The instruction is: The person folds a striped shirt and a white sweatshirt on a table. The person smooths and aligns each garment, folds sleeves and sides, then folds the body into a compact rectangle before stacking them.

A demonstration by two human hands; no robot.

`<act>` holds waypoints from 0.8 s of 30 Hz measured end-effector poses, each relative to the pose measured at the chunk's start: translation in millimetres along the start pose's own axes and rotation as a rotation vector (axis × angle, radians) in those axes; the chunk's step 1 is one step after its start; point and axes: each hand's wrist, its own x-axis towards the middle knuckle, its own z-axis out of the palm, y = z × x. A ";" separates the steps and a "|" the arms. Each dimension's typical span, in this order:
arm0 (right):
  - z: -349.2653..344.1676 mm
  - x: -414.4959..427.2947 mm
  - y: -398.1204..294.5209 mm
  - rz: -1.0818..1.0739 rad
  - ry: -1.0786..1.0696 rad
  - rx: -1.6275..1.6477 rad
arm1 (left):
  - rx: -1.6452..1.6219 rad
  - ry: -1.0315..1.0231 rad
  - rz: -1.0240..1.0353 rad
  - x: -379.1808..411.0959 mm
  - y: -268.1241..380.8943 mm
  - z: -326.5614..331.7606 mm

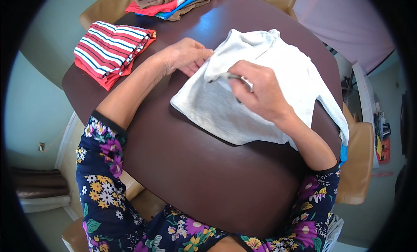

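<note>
A light grey long-sleeved shirt (283, 76) lies spread on the dark brown table (195, 173), its hem towards me and one sleeve (332, 115) stretched to the right. My left hand (189, 56) pinches the shirt's left side edge between thumb and fingers. Over the middle of the shirt, my right hand (257, 89) is closed on a pale, blurred piece that looks like the other sleeve's end. Motion blur hides its exact shape. Something silvery shows at the right fingers; whether it is a ring cannot be told.
Left of my forearm sits a folded pile with red-striped cloth (107, 50) on top. A stack of folded clothes (172, 4) stands at the far edge. Tan chairs (356, 160) surround the table. Some blue cloth (343, 154) shows below the right sleeve's end.
</note>
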 end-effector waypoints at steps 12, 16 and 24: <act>-15.2 12.1 -22.5 0.237 -0.120 0.324 | 0.272 -0.014 -0.010 -41.3 -5.5 -0.8; 6.8 -13.6 -15.0 0.010 -0.427 0.333 | 0.135 -0.001 -0.022 -40.9 -8.9 -3.6; -19.1 22.5 43.9 0.123 -0.209 -0.122 | 0.352 0.066 -0.007 -51.7 6.3 13.5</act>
